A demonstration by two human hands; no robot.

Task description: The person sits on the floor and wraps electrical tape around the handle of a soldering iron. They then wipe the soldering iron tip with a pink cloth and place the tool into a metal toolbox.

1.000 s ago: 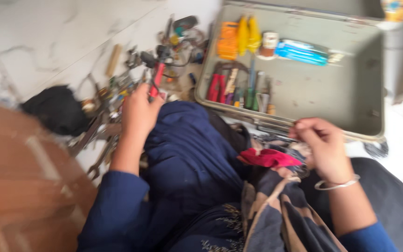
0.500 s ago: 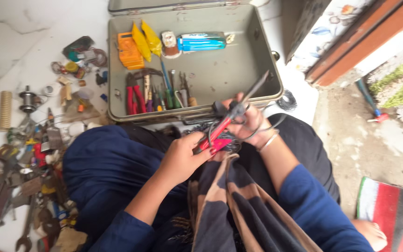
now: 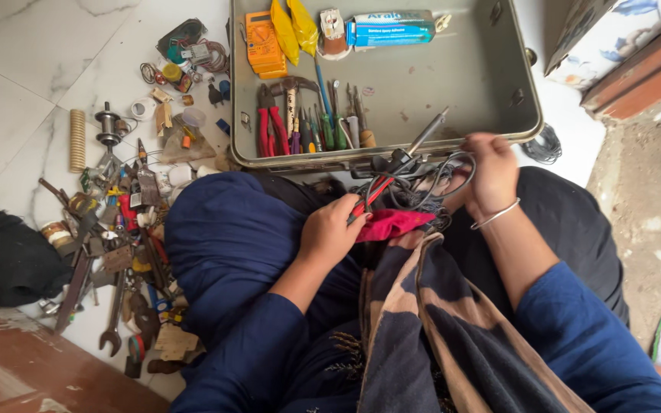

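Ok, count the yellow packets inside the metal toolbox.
2. Both yellow packets lie side by side at the top of the toolbox, between the orange multimeter and a small roll. Others may be hidden beyond the frame's top edge.

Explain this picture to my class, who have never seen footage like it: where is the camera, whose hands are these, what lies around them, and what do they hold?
The one view comes from a camera worn on a person's head, looking down at their own lap and bare hands; there is no machine. The person sits on a pale marble floor. The left hand grips a red-handled tool above a red cloth. The right hand, with a bangle at the wrist, is in a tangle of dark wires that includes a soldering iron. Ahead lies an open metal toolbox holding an orange meter, pliers and screwdrivers. To the left, a pile of loose tools and parts is spread over the floor, a spanner among them.
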